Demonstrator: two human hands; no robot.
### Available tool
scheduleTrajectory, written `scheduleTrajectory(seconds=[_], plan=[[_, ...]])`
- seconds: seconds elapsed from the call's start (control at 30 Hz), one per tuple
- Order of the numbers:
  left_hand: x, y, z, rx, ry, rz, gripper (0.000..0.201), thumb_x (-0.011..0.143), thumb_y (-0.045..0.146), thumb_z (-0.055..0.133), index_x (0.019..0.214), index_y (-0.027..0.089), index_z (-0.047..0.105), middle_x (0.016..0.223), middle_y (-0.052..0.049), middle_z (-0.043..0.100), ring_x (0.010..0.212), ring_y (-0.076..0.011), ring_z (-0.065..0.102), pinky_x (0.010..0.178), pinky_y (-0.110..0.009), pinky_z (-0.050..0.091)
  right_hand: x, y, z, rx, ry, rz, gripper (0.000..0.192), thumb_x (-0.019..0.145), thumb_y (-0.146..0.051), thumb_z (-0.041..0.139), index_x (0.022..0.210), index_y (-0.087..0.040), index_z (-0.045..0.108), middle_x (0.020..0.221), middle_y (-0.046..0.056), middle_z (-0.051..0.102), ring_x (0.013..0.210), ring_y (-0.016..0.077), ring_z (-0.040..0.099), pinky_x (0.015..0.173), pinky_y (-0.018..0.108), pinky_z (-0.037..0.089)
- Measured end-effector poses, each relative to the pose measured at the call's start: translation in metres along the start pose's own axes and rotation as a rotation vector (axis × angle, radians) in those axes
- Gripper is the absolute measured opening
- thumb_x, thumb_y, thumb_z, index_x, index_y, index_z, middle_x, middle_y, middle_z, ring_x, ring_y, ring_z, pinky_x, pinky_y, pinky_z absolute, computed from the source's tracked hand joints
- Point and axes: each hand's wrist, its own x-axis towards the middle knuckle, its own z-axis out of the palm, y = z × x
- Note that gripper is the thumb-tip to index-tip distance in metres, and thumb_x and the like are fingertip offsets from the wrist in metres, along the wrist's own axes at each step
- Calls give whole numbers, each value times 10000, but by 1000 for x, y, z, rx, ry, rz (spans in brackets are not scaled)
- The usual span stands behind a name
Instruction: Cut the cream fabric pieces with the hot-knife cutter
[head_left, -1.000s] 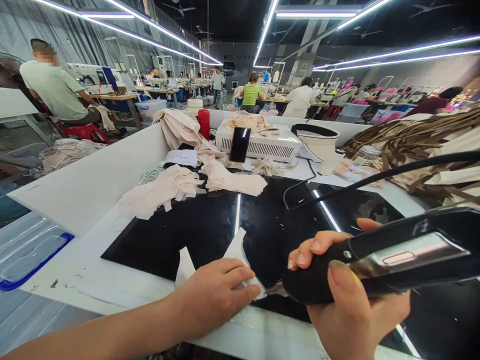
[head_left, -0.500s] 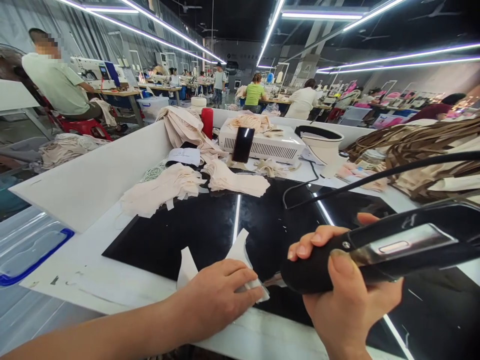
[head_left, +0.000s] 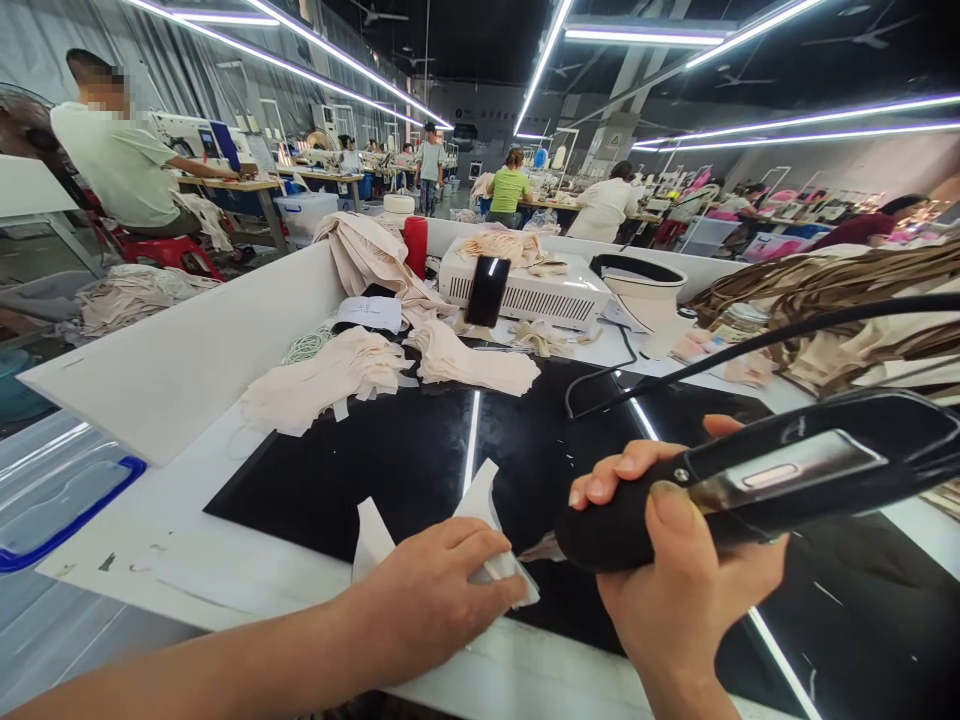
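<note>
Now one left hand (head_left: 427, 600) pins one fabric piece (head_left: 480, 500); one right hand (head_left: 690, 600) grips one tool (head_left: 750, 480).

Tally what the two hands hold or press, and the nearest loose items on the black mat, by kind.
White fabric piece under left hand: 1
Black corded hand tool in right hand: 1
Beige fabric stacks: 2
Total: 4

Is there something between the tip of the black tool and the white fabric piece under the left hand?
Nothing visible. The tool in the right hand points its tip at the fabric piece, which the left hand presses onto the black mat.
</note>
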Motion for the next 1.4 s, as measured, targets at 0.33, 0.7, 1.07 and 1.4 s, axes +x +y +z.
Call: scheduleTrajectory(seconds=[0.33,0.7,1.07,1.4], plan=[[0,2,-1,-15,-10,-2,285,1009,76,557,1268,154,649,1208,-119,674,1151,-237,646,1045,-355,567,-3,2,1,-31,-35,33,484,835,-244,820,1257,-297,588,782,-57,684,564,139,631,541,314,582],[1,-19,-3,2,-22,59,188,1056,235,600,1199,134,665,1217,-88,715,1133,-233,676,1064,-373,561,-6,4,-4,-25,-44,43,519,824,-259,841,1267,-283,571,800,-49,675,587,145,632,532,325,595],[0,-24,-5,-7,-63,66,211,1076,250,557,1227,152,666,1216,-83,707,1137,-224,683,1063,-368,567,-6,3,-4,-39,-58,-3,500,839,-243,824,1270,-280,574,798,-52,684,583,146,635,541,321,593],[1,-22,-9,19,-52,72,211,1088,238,527,1210,145,672,1186,-91,716,1112,-218,690,1041,-353,584,-6,3,-3,-39,-45,-2,498,807,-270,847,1239,-278,598,785,-50,687,566,150,633,518,319,590]])
